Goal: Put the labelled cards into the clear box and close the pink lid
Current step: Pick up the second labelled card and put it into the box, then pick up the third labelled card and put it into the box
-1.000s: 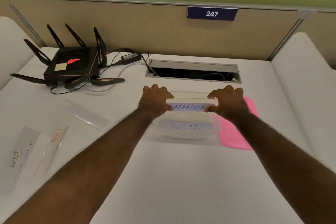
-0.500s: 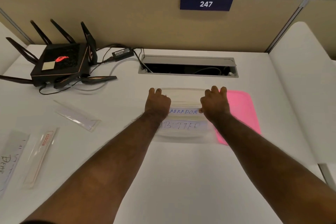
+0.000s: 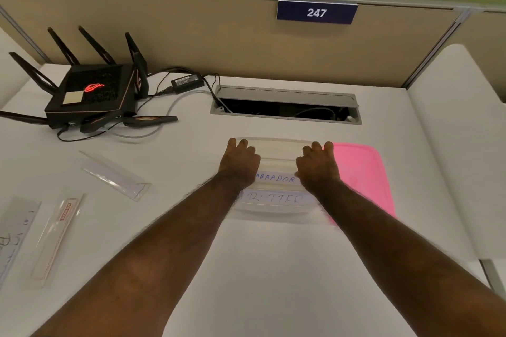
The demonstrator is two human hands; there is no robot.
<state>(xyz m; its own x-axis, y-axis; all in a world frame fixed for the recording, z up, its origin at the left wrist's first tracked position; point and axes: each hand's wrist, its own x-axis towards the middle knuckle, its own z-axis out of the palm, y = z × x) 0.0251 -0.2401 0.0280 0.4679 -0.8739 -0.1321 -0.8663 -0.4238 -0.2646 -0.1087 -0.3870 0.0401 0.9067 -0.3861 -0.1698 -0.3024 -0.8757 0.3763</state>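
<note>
The clear box (image 3: 276, 215) stands on the white desk in front of me. My left hand (image 3: 239, 164) and my right hand (image 3: 317, 165) are inside it, each pressing one end of the card labelled LABRADOR (image 3: 275, 178). A second card with blurred writing (image 3: 273, 198) lies nearer me in the box. The pink lid (image 3: 361, 172) lies flat just right of the box, partly under it. More cards remain at the left: a clear-sleeved one (image 3: 115, 175), a red-labelled one (image 3: 56, 235) and a handwritten one (image 3: 13, 238) at the edge.
A black router (image 3: 90, 93) with antennas and cables sits at the back left. An open cable hatch (image 3: 286, 107) lies behind the box. A beige partition with the sign 247 (image 3: 316, 12) closes off the back.
My hands have lowered the LABRADOR card from above the box down into it, and they have moved closer together. The view has shifted slightly.
</note>
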